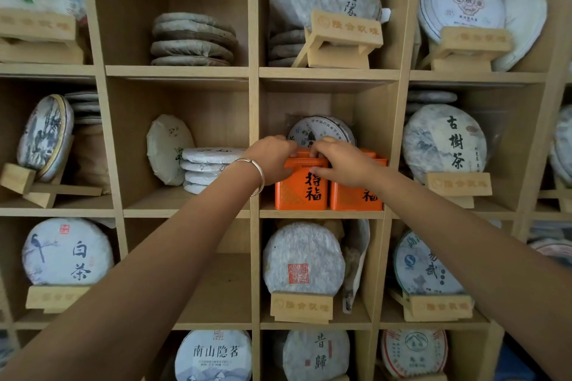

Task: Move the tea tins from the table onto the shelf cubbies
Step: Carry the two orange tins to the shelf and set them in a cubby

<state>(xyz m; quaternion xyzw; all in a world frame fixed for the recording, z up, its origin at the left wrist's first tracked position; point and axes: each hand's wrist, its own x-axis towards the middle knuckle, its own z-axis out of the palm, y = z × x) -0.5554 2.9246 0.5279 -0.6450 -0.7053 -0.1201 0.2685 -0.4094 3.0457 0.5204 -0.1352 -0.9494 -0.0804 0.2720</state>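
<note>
- Two bare forearms filled the lower corners of the view, nearest the camera, and reached up and inward to one cubby in the middle row of the shelf (253,102).
- The left wrist carried a silver bangle (258,173).
- Two orange tins stood side by side, touching, on the floor of that cubby, just at its front edge.
- The left tin (301,192) showed black characters on its face; the right tin (356,195) was partly hidden behind the right wrist.
- The left hand (272,161) held the upper left corner of the left tin, fingers curled over its lid edge.
- The right hand (340,164) lay across the tops where the two tins met, its thumb pressed on the front of the left tin and its fingers bent over the lid; whether it truly gripped the right tin too, I could not tell.
- The hands were close together, nearly touching above the left tin.
- A round wrapped tea cake (322,131) stood upright behind the tins, at the back of the same cubby.
- In the cubby to the left, a stack of cakes (207,168) lay flat, with another cake leaning upright behind it.
- In the cubby to the right, a cake with black characters (445,142) rested on a wooden stand (458,184).
- The cubbies above and below held more wrapped cakes, many on similar stands.
</note>
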